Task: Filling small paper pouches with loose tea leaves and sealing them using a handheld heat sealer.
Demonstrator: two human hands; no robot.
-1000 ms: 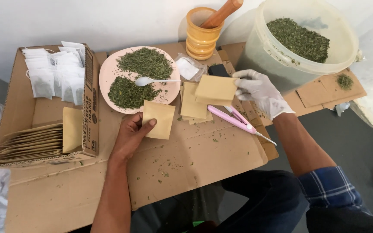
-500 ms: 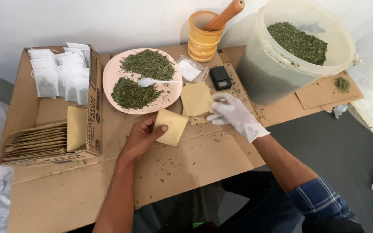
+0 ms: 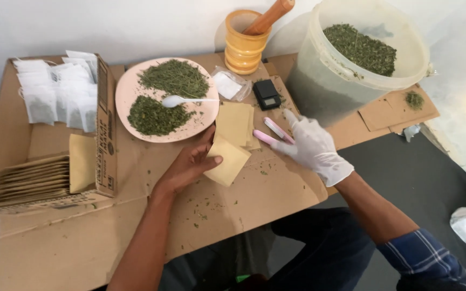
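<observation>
Two hands at work over flattened cardboard, one on a paper pouch, one on a pink tool.

Nearest the camera, the bare left hand (image 3: 187,168) pinched a tan paper pouch (image 3: 227,161) between thumb and fingers, the pouch lying tilted on the cardboard sheet (image 3: 233,205). Just right of it, the gloved right hand (image 3: 311,145) closed on a pink handheld tool (image 3: 272,134), index finger extended. A stack of tan pouches (image 3: 234,123) lay between the hands, touching the held pouch. To the left, an open cardboard box (image 3: 103,134) contained filled white tea bags (image 3: 55,94) and flat tan pouches (image 3: 22,180). Beyond were a pink plate (image 3: 125,89) bearing dried green herb and a white spoon (image 3: 176,100), a small black scale (image 3: 267,92), a yellow mortar (image 3: 242,48) with wooden pestle (image 3: 268,16), and a translucent bucket (image 3: 351,81) of herb.
</observation>
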